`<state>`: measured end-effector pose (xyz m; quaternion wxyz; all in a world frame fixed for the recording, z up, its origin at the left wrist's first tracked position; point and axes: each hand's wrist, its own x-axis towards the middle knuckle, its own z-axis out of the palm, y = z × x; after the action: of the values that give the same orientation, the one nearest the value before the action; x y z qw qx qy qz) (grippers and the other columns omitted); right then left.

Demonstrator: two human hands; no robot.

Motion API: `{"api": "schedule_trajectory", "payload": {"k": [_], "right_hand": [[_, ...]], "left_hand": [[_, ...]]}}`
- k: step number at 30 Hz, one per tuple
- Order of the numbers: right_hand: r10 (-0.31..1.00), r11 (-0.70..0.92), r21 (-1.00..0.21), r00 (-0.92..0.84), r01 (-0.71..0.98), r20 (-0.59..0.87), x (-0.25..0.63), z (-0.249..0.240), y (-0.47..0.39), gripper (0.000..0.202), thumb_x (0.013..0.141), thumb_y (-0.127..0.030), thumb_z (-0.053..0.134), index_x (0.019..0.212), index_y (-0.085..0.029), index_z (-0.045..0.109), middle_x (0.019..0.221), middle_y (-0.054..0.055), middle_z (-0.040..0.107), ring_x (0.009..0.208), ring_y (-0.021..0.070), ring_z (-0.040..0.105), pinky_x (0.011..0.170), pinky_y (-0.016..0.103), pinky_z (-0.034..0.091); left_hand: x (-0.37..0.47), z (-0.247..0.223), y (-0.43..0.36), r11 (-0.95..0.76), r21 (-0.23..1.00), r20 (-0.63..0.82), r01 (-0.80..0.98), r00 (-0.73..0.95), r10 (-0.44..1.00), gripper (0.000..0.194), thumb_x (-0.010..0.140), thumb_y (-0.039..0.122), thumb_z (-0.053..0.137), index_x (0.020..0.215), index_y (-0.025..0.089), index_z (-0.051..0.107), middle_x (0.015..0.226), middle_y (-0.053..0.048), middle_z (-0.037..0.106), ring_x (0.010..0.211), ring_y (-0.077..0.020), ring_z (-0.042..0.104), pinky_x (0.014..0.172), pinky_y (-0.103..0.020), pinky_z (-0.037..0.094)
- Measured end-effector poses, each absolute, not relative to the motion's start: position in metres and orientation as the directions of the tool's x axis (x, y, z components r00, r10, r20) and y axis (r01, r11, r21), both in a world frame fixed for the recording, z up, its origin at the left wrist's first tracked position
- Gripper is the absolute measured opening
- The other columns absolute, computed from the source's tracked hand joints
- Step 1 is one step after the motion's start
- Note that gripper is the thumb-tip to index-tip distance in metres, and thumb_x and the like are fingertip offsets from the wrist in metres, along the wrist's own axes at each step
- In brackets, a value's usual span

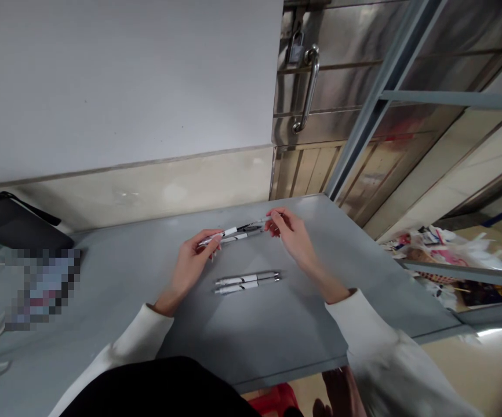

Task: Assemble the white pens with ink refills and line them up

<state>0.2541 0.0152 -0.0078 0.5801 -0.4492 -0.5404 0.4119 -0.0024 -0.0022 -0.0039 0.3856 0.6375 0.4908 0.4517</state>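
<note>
My left hand [194,255] is closed around one end of a pen [230,231] with a white barrel and a dark, clear section toward its right. At the far right end, my right hand [288,231] pinches a thin pale piece [260,220] in line with the pen. Whether that piece is joined to the pen I cannot tell. Just below the held pen, another similar pen [237,237] shows, partly covered by the left fingers. Nearer to me, two white and silver pens [244,283] lie side by side on the grey table [277,330].
A dark bag [20,217] rests at the table's left, with a blurred-out item [46,289] in front of it. Behind the table stand a wall and a metal door with a handle [309,90]. A grey metal post [364,121] rises at the back right corner. Plastic bags [451,249] lie beyond the right edge.
</note>
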Motion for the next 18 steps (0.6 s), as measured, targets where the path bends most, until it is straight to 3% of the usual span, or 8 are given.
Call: {"api": "schedule_trajectory", "payload": {"k": [18], "right_hand": [[0.946, 0.271, -0.957, -0.211, 0.105, 0.245, 0.239, -0.001, 0.003, 0.024, 0.101, -0.048, 0.057, 0.105, -0.025, 0.065, 0.089, 0.003, 0.073, 0.075, 0.0182, 0.06, 0.067, 0.032, 0.045]], "left_hand": [[0.0, -0.004, -0.004, -0.197, 0.939, 0.147, 0.283, 0.187, 0.971, 0.042, 0.093, 0.052, 0.07, 0.114, 0.017, 0.079, 0.074, 0.0, 0.066, 0.064, -0.0146, 0.055, 0.063, -0.025, 0.044]]}}
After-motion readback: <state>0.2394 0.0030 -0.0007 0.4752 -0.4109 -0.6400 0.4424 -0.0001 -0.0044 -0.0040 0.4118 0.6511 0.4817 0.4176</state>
